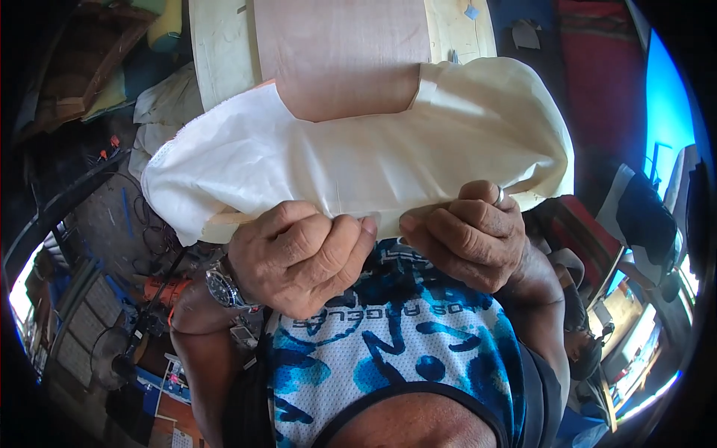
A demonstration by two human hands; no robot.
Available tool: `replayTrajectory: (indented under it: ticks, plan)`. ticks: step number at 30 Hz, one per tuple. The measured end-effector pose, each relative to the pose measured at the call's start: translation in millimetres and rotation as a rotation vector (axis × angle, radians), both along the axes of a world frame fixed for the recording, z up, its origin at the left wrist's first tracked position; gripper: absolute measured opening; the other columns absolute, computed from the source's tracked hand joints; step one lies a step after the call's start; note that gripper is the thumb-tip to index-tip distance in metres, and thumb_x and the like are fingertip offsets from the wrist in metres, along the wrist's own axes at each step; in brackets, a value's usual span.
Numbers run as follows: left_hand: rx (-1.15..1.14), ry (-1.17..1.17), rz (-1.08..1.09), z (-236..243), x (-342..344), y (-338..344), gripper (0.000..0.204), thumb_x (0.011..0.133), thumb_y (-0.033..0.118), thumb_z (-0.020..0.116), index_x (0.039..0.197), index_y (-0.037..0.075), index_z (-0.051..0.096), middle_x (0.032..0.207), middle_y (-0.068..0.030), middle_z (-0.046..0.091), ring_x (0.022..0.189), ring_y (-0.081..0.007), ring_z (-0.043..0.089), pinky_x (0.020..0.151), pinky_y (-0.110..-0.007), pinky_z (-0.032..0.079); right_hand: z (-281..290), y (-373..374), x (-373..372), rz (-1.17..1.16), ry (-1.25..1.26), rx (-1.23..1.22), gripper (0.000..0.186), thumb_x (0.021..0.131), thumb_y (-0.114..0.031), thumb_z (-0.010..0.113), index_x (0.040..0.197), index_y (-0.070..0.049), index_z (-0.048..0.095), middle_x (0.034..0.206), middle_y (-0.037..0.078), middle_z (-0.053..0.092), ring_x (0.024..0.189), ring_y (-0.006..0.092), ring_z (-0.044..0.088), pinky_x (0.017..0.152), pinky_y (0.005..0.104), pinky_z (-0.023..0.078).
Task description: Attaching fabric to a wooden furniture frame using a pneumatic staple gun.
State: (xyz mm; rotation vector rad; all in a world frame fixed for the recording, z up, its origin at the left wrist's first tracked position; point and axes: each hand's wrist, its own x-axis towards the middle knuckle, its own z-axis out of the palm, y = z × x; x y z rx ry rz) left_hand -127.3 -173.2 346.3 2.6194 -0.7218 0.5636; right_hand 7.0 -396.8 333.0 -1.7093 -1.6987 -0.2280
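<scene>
A cream-white sheet of smooth, leather-like material [336, 160] spreads in front of me, with a wide notch in its far edge. My left hand [302, 257], a metal watch on its wrist, has its fingers curled closed on the near edge of this sheet. A short way to the right, my right hand [470, 235], with a ring on one finger, pinches the same edge. Both thumbs point inward along the edge, and the sheet wrinkles towards them. My fingers hide what lies under the edge there.
Beyond the notch lies a reddish-brown board [343, 52] on a paler wooden surface [220, 52]. A fan [112, 351] and cables are at the lower left. Dark fabric and clothing [635, 216] hang at the right.
</scene>
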Motion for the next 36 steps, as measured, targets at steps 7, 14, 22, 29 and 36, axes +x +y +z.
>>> replayTrajectory:
  ticks: [7, 14, 22, 29, 36]
  plan:
    - [0.18, -0.188, 0.077, -17, -7, -9, 0.017, 0.082, 0.015, 0.076, 0.097, 0.007, 0.074, 0.097, 0.0017, 0.06, 0.088, -0.0126, 0.054, 0.075, -0.028, 0.046, -6, -8, 1, -0.039, -0.138, -0.012, 0.023, 0.067, -0.013, 0.077, 0.09, -0.009, 0.075, 0.092, -0.001, 0.062, 0.077, 0.0133, 0.057, 0.067, 0.0294, 0.043]
    - [0.363, -0.165, 0.184, -32, -10, -4, 0.021, 0.083, 0.016, 0.079, 0.103, 0.015, 0.075, 0.107, 0.0036, 0.059, 0.097, -0.0122, 0.055, 0.084, -0.032, 0.041, -49, -34, -33, -0.274, -0.106, 0.042, 0.027, 0.075, -0.017, 0.07, 0.101, -0.014, 0.074, 0.099, -0.005, 0.06, 0.09, 0.0129, 0.057, 0.081, 0.0392, 0.042]
    - [0.359, -0.137, 0.274, -29, -28, 32, 0.02, 0.085, 0.009, 0.07, 0.105, 0.013, 0.074, 0.11, 0.0018, 0.059, 0.099, -0.0168, 0.055, 0.083, -0.035, 0.042, -283, -131, -29, -0.971, 0.464, -0.853, 0.037, 0.08, -0.022, 0.068, 0.11, -0.002, 0.06, 0.105, 0.019, 0.063, 0.094, 0.0375, 0.062, 0.077, 0.0476, 0.052]
    - [0.327, -0.128, 0.397, -30, -32, 37, 0.037, 0.075, 0.011, 0.081, 0.111, 0.018, 0.074, 0.111, 0.0066, 0.059, 0.095, -0.0128, 0.057, 0.08, -0.03, 0.041, -398, -151, 28, -1.223, 0.724, -1.257, 0.073, 0.089, -0.054, 0.056, 0.15, -0.02, 0.035, 0.144, 0.017, 0.044, 0.13, 0.0394, 0.045, 0.101, 0.0581, 0.041]
    - [0.285, -0.215, 0.367, -30, -17, 39, 0.036, 0.077, 0.013, 0.078, 0.112, 0.02, 0.074, 0.111, 0.008, 0.059, 0.093, -0.0099, 0.055, 0.08, -0.028, 0.041, -425, -188, 66, -1.04, 0.81, -1.138, 0.066, 0.088, -0.055, 0.057, 0.137, -0.012, 0.053, 0.129, 0.022, 0.061, 0.119, 0.0403, 0.058, 0.1, 0.0487, 0.047]
